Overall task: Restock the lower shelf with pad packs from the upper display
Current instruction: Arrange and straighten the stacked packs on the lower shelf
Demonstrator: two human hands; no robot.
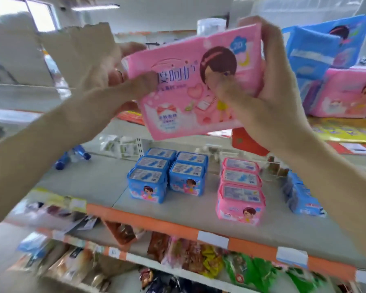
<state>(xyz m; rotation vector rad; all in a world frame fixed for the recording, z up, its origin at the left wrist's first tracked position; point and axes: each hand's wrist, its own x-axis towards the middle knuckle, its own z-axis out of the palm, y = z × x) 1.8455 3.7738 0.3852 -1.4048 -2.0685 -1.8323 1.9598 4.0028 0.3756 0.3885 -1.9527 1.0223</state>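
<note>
Held pack: a flat pink plastic-wrapped pad pack (195, 81) printed with a cartoon girl, raised in mid-air above the grey lower shelf (93, 182), tilted, touching no shelf.
Left hand (123, 85): thumb curled onto the pack's front at its left end, fingers behind it, pinching that edge.
Right hand (260, 92): wrapped round the right end, thumb across the printed face, fingers over the top edge.
Lower shelf stock: a row of pink packs (240, 191) stands beside blue packs (167, 174), with bare shelf around them.
Upper display: more pink and blue packs (336, 77) sit at right.
Handling: it looks light and soft, with slick film that yields under the thumbs; gripping both short ends, as here, seems safest against slipping.
</note>
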